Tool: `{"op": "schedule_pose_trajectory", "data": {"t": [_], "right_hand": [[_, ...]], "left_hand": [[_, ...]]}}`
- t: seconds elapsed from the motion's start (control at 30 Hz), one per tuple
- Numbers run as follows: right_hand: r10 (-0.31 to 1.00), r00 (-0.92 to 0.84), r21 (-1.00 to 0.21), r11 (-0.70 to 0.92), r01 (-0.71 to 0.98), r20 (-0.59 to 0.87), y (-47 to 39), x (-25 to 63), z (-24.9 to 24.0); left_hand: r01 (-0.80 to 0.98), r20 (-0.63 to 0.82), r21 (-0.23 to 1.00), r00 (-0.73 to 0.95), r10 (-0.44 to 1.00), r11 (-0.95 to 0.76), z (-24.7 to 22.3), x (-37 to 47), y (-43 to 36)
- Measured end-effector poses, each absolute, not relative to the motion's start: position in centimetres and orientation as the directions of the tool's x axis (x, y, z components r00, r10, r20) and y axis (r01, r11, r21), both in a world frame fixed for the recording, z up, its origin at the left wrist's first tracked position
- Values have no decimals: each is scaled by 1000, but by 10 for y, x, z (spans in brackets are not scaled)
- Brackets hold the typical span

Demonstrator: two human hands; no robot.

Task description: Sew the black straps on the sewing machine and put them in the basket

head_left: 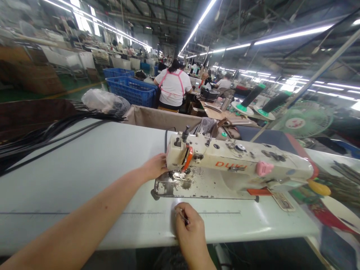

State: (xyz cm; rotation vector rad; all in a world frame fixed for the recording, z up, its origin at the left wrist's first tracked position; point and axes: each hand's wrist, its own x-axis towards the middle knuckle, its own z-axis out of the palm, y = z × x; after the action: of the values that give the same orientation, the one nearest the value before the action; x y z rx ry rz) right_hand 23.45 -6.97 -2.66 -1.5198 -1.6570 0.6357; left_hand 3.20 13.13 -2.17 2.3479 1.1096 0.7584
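Observation:
A white sewing machine (pixel 239 159) with orange lettering stands on the pale table (pixel 84 161). My left hand (pixel 156 167) reaches to the left end of its head, beside the needle area; the fingertips are hidden behind the head, so what they touch does not show. A thin black strip (pixel 166 140) lies on the table just beyond that hand. In front of the stained machine bed (pixel 202 185), near the table's front edge, my right hand (pixel 191 228) is closed around a small metal tool (pixel 183 216), mostly covered by the fingers.
Long black strips (pixel 56 144) lie across the table's left side. A fabric-lined bin (pixel 160 118) and blue crates (pixel 132 90) stand beyond. Black thread spools (pixel 251 96) and a fan (pixel 303 120) are at right. A person in a white shirt (pixel 173 88) sits ahead, back turned.

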Motion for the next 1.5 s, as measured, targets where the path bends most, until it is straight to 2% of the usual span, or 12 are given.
{"op": "schedule_pose_trajectory", "data": {"t": [0.13,0.4,0.77,1.07,1.5], "right_hand": [[974,18,-787,171,593,226,-71,235,-28],[963,15,-778,208,593,269,-69,233,-26],[972,-10,-776,194,600,236,-69,233,-23],[968,-6,-771,204,603,252,-70,232,-22],[972,-11,-767,193,612,236,-69,233,-22]], "left_hand": [[580,242,598,528,814,-553,-21,30,131],[610,263,566,504,823,-554,-20,22,125],[684,224,533,454,862,-498,-16,23,119],[700,118,612,380,917,-369,-21,17,94],[689,91,682,251,964,-244,-21,37,58]]}}
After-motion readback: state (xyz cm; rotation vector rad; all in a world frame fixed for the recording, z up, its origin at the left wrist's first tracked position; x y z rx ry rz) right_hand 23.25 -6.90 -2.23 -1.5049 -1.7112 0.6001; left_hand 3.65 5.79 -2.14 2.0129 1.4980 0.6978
